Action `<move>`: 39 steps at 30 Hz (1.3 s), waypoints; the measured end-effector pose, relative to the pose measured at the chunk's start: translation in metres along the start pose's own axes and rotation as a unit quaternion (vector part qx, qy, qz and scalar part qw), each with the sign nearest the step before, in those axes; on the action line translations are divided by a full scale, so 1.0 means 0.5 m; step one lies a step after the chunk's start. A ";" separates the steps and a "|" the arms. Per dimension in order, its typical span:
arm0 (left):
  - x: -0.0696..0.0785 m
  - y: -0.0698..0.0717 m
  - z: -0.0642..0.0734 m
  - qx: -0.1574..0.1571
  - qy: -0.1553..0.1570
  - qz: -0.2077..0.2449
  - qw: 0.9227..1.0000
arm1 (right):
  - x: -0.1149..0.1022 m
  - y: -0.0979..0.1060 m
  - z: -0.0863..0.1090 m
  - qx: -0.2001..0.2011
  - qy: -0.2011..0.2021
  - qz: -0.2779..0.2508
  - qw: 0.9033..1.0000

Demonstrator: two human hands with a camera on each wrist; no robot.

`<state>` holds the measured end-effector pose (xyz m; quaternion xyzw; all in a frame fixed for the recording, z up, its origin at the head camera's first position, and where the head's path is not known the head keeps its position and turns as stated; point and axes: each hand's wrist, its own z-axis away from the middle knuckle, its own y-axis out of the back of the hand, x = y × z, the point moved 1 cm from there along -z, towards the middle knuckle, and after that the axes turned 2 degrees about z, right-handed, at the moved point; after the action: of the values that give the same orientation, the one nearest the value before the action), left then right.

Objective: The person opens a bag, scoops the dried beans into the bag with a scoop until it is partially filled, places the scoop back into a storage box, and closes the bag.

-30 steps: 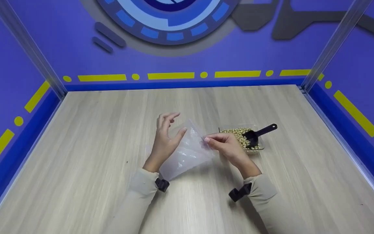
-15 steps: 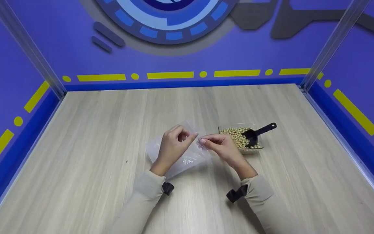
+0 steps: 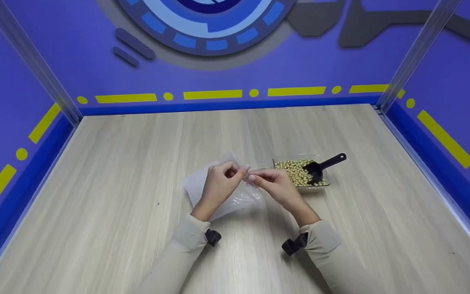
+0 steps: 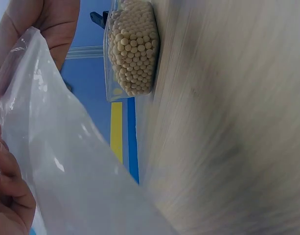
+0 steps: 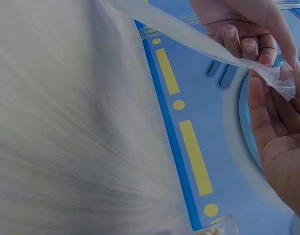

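Since the earlier frame a second ago, the left hand point(image 3: 220, 179) has swung inward from a spread pose, and its thumb and forefinger now meet at the upper edge of the translucent whitish thin plastic bag point(image 3: 241, 200), close beside the fingertips of the right hand point(image 3: 280, 185). Both sets of fingers are narrow: each hand pinches the film, with the left hand's other fingers curled inward. The bag slants below and behind the hands, over the middle of the pale wood-grain tabletop point(image 3: 116, 183); its film looks slick, with bright glints and soft creases, and the right wrist view shows it crumpled at the pinched corner. Just beyond the right hand, a clear rectangular rigid box point(image 3: 312, 190) stands upright on the tabletop, holding a thick layer of small, round, yellowish-beige beans point(image 3: 294, 168). A black scoop point(image 3: 315, 171) rests with its bowl among them, its straight handle angling up past the box's right side. In the left wrist view the beans press against the transparent wall, smooth and nearly spherical.
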<state>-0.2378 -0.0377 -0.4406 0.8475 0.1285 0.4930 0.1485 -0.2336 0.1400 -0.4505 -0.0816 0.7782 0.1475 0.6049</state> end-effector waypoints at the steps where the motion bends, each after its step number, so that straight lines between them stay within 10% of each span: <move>1: -0.001 0.000 0.000 -0.003 -0.001 0.002 1.000 | 0.000 0.000 0.000 -0.001 -0.001 -0.007 1.000; 21: 0.003 0.006 0.004 -0.077 -0.019 0.055 0.995 | 0.004 0.000 -0.002 0.034 -0.057 -0.037 0.997; 39: -0.008 0.003 0.005 -0.074 0.060 0.101 0.990 | 0.003 -0.009 -0.006 0.045 -0.026 -0.011 0.999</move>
<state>-0.2373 -0.0407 -0.4444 0.8117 0.0143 0.5637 0.1522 -0.2353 0.1346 -0.4520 -0.0586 0.7675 0.1074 0.6293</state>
